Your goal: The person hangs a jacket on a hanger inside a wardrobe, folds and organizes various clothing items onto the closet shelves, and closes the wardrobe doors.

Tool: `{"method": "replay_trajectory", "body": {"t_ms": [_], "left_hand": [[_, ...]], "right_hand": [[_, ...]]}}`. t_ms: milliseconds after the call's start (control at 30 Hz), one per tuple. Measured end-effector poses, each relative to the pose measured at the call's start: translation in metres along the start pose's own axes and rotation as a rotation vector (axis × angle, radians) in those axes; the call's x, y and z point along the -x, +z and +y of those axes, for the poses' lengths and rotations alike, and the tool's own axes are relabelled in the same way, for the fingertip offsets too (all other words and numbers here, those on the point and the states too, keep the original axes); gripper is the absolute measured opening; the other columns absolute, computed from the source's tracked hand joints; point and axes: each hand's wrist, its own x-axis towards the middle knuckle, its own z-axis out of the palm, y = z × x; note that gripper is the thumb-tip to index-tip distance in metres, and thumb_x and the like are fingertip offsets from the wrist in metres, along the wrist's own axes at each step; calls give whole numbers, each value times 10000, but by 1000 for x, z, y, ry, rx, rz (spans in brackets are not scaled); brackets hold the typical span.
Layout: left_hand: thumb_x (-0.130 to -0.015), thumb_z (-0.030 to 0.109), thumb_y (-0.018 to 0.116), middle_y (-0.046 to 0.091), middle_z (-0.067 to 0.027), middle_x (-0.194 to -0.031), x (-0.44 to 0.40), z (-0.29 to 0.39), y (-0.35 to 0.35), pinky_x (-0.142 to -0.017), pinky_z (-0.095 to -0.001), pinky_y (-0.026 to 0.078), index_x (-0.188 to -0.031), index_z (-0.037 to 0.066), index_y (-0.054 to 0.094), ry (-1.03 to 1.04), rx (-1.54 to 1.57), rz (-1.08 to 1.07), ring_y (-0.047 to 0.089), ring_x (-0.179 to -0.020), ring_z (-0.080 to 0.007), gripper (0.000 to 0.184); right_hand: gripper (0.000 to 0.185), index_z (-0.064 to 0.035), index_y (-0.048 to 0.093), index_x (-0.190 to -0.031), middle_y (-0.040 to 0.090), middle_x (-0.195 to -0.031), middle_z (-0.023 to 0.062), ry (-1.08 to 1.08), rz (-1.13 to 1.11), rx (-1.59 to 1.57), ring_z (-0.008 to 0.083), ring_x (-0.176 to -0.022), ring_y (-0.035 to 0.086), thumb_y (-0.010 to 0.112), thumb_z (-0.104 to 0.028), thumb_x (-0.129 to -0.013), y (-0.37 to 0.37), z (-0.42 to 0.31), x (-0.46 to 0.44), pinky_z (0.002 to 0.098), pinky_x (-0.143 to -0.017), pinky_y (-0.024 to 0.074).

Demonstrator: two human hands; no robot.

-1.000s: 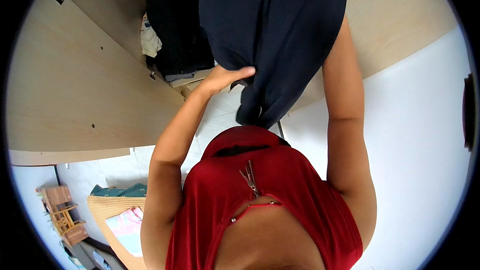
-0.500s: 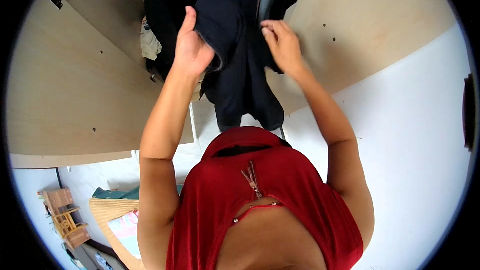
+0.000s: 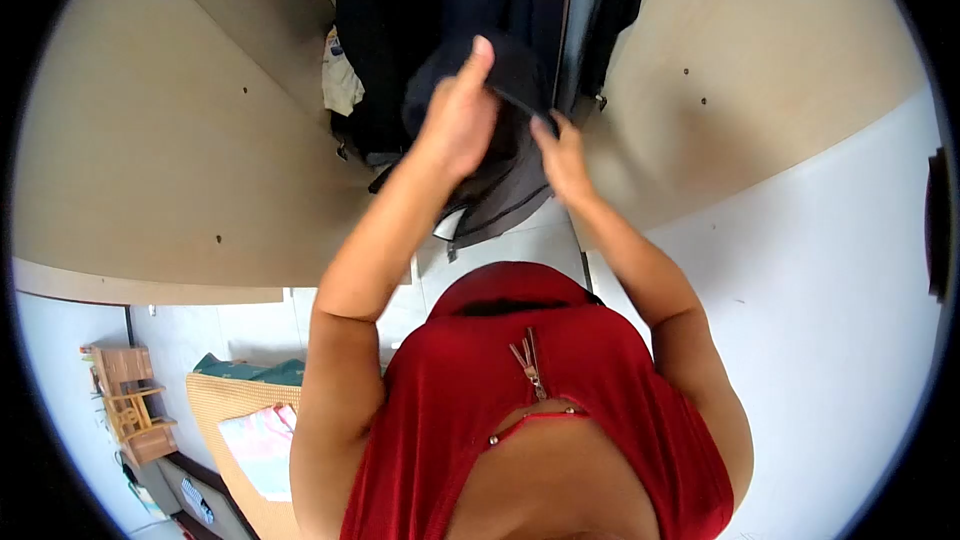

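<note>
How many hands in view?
2: the left hand, in front of the dark garment, and the right hand, at the garment's right edge. Some fingers are hidden or blurred; no other hand shows.

Pastel cloth (image 3: 260, 450) on tan mat (image 3: 236, 392)

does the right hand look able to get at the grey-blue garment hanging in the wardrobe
Probably yes: the right hand is just below the grey-blue garment, with nothing visible blocking the way, though its fingers are at the dark garment's edge and might need to leave it first.
</note>
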Motion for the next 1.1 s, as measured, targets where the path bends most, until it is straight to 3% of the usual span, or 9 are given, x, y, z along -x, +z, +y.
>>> {"method": "replay_trajectory", "body": {"t_ms": [100, 167, 233, 300, 533, 633, 767, 900, 1100], "left_hand": [[-890, 515, 602, 522, -203, -1337, -2, 29, -54, -1073, -357, 321, -1285, -78, 511, -147, -818, 143, 481, -1242, -255, 718], [-880, 515, 614, 533, -232, -1320, -2, 36, -85, -1059, -346, 346, -1301, -94, 494, 5, -1333, -80, 484, -1254, -275, 751], [-875, 364, 665, 536, -222, -1330, 10, 37, -95, -1012, -351, 402, -1313, -13, 527, 134, -1583, -329, 512, -1249, -304, 595], [-862, 275, 686, 572, -207, -1281, 14, 29, -103, -922, -360, 467, -1240, -4, 585, 202, -1714, -181, 567, -1164, -326, 481], [-727, 120, 792, 543, -185, -1100, 28, -18, -95, -793, -402, 484, -1202, 14, 520, 1198, -1671, 367, 566, -959, -371, 557], [-722, 67, 765, 509, -214, -1243, 32, -24, -71, -954, -453, 391, -1269, 32, 502, 1354, -1743, 480, 501, -1125, -404, 607], [-818, -12, 625, 638, -130, -1053, 15, -38, -95, -982, -385, 403, -1225, -4, 566, 552, -1224, 316, 584, -1043, -275, 411], [-892, 6, 533, 615, 5, -952, 20, -18, -82, -827, -217, 419, -1067, -10, 625, 226, -423, 420, 538, -876, -72, 198], [-796, -105, 479, 639, -20, -912, 36, 10, -67, -761, -220, 461, -992, 3, 630, 70, -544, 386, 574, -801, -95, 271]], "right_hand": [[426, 88, 574, -1179, 621, -1167, 257, -317, 84, 93, 350, -1117, 590, 569, -37, -771, -39, -20, -35, 347, -992, 419], [397, 56, 612, -1122, 663, -1058, 231, -375, 19, 11, 269, -1005, 640, 554, 11, -732, -58, -53, -54, 312, -909, 458], [365, -34, 649, -1088, 675, -824, 179, -498, 50, 81, 175, -690, 627, 580, 7, -732, -62, -82, -64, 295, -690, 495], [346, -54, 655, -1064, 653, -740, 159, -621, 62, 195, 167, -596, 585, 588, 7, -730, -62, -99, -71, 295, -624, 483], [378, -33, 638, -1045, 669, -939, 181, -679, -60, 20, 265, -878, 669, 555, 37, -684, -38, -133, -64, 314, -799, 497], [350, 42, 602, -997, 643, -953, 99, -715, -161, -5, 166, -942, 599, 507, 107, -667, -33, -149, -42, 282, -885, 458], [243, -10, 638, -979, 663, -948, 96, -640, -258, -19, 167, -820, 654, 630, 30, -740, -36, -151, -35, 275, -769, 510], [318, -101, 654, -1000, 648, -880, 80, -940, 60, 664, 314, -743, 642, 683, -19, -694, -59, -119, -63, 357, -629, 529], [435, -145, 632, -1200, 653, -996, 148, -545, -848, 809, 314, -980, 626, 711, -331, -814, -76, -78, -103, 421, -864, 494]]}}
